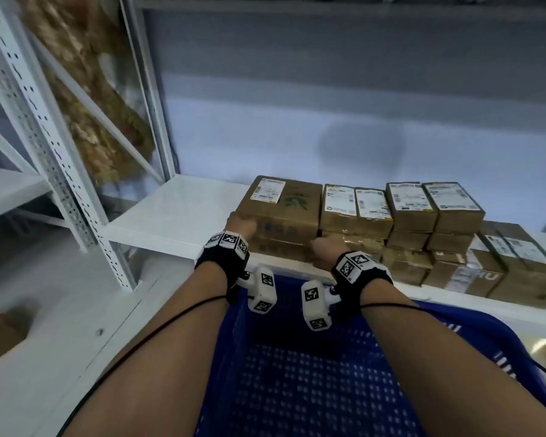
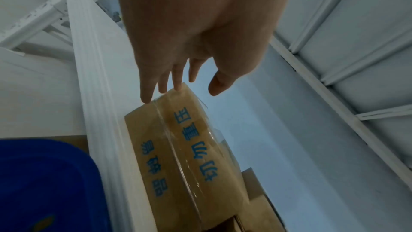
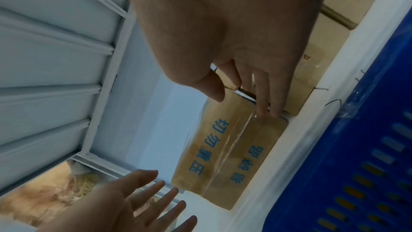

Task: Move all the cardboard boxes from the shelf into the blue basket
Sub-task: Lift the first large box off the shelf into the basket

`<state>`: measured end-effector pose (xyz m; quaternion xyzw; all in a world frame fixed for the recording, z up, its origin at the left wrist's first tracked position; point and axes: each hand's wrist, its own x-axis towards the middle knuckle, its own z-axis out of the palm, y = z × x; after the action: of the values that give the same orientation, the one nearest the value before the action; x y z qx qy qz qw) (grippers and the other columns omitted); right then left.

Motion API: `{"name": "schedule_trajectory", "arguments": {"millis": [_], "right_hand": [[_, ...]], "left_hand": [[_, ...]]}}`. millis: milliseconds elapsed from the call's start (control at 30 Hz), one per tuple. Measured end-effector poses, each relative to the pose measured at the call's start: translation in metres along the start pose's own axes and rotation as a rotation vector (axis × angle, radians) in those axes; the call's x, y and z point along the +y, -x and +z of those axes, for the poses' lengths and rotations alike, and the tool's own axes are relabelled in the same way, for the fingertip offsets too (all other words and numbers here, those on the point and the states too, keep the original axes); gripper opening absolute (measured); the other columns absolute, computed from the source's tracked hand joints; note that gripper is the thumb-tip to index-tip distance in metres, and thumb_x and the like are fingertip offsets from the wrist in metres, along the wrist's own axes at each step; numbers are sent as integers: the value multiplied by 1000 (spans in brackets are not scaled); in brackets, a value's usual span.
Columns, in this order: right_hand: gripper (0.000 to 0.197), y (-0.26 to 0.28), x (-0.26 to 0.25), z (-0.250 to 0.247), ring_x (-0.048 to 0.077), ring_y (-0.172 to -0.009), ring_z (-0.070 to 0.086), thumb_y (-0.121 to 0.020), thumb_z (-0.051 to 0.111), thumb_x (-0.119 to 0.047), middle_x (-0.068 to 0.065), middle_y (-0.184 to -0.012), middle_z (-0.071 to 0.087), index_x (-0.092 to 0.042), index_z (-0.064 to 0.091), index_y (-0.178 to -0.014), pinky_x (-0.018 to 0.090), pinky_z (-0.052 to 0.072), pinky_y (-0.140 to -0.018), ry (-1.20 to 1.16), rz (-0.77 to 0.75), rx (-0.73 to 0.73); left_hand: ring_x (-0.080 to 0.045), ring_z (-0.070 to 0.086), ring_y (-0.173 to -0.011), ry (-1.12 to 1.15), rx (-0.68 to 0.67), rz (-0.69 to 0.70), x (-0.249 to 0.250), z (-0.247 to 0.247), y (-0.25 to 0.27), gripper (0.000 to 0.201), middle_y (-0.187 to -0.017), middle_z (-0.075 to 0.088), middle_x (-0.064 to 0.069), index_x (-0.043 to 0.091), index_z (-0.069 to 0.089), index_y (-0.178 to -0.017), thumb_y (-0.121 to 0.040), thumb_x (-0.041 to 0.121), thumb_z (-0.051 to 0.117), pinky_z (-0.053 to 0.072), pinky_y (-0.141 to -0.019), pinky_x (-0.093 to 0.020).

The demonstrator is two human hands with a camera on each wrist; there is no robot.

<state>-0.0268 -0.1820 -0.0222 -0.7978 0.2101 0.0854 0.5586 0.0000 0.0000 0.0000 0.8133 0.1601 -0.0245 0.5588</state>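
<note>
**Both hands at the left box on the shelf**

Both forearms stretch forward over the blue basket (image 1: pixel 297 373), which stands under the front edge of the white shelf (image 1: pixel 171 209). Each wrist carries a black band with white marker cubes.

The left hand (image 1: pixel 241 223) is at the left end of the big box (image 1: pixel 284 203), near its upper front corner. In the left wrist view its fingers (image 2: pixel 176 77) are straight and spread a little, and the tips touch the taped end of the box; the thumb stands apart and touches nothing. This hand is released, not grasping.

The right hand (image 1: pixel 327 246) is lower, at the right end of the same box, where it meets the next boxes (image 1: pixel 356 212). In the right wrist view its fingers (image 3: pixel 267 91) are straight and go into the narrow gap between the big box and its neighbour, while the thumb lies on the front face. It presses but does not close around the box.

The big box lies on another box on the shelf, at the left of the row. Its front has clear tape and blue printed characters. More boxes (image 1: pixel 435 212) are stacked to the right, all on the shelf.
</note>
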Motion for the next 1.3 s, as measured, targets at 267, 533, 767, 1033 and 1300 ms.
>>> {"name": "schedule_trajectory", "arguments": {"millis": [267, 533, 767, 1033, 1300], "right_hand": [[36, -25, 3, 20, 40, -94, 67, -89, 44, -2, 21, -118, 57, 2, 50, -125, 42, 63, -61, 5, -9, 34], [54, -49, 3, 29, 30, -79, 64, -67, 53, -20, 7, -87, 65, -10, 64, -118, 45, 60, -68, -163, -63, 132], [33, -3, -25, 17, 26, -97, 60, -91, 62, -27, 7, -103, 64, -4, 69, -114, 32, 48, -96, -272, -102, 201], [109, 41, -36, 17, 36, -142, 36, -81, 55, -73, 14, -155, 34, -7, 7, -154, 45, 28, -119, -258, 10, 109], [131, 42, 16, 10, 30, -123, 56, -37, 66, -90, 5, -144, 51, -25, 34, -146, 49, 48, -97, -294, 85, -107]], "left_hand": [[-29, 39, -141, 169, 7, -26, -23, 23, -50, 95, -155, 35, -13, 11, 4, -155, -86, 33, 66, 31, -118, -41], [-34, 46, -132, 102, 126, -89, -16, 6, -52, 81, -145, 38, -14, 12, 42, -140, -78, 59, 64, 36, -114, -40], [-35, 53, -122, 240, 166, -93, -3, -15, -30, 92, -139, 48, -16, 20, 23, -132, -65, 68, 63, 39, -110, -45], [-34, 34, -138, 15, 173, -169, 1, -34, 21, 73, -149, 34, -19, 24, 33, -147, -87, 63, 47, 21, -116, -40], [-34, 52, -124, 22, 74, -234, -27, -58, 61, 83, -141, 52, -15, 7, 49, -140, -76, 58, 60, 38, -93, -28]]}}
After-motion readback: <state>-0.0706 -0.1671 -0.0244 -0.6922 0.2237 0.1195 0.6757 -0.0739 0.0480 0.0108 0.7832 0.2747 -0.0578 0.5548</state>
